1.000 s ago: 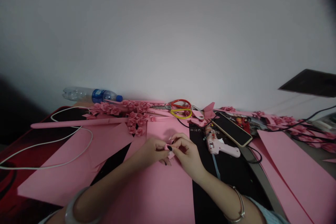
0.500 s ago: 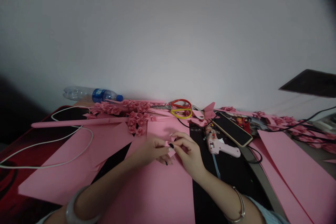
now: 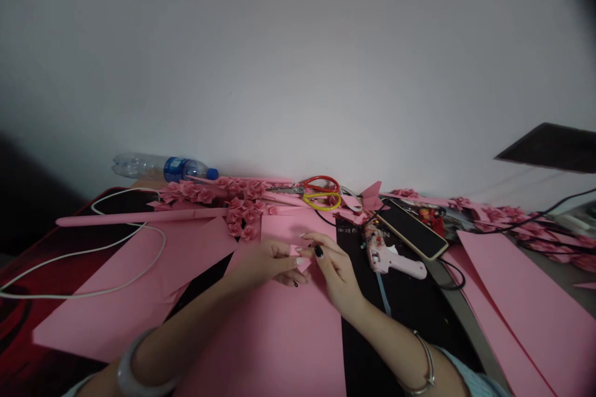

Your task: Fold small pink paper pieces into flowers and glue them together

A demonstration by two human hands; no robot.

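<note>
A small folded pink paper piece [image 3: 298, 252] is pinched between the left hand [image 3: 265, 263] and right hand [image 3: 333, 267] above a pink sheet [image 3: 279, 335], with a glue gun [image 3: 388, 257], phone [image 3: 410, 229] and scissors [image 3: 319, 192] lying beyond.

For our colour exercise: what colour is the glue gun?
The glue gun is pale pink, clearest in the head view.
</note>
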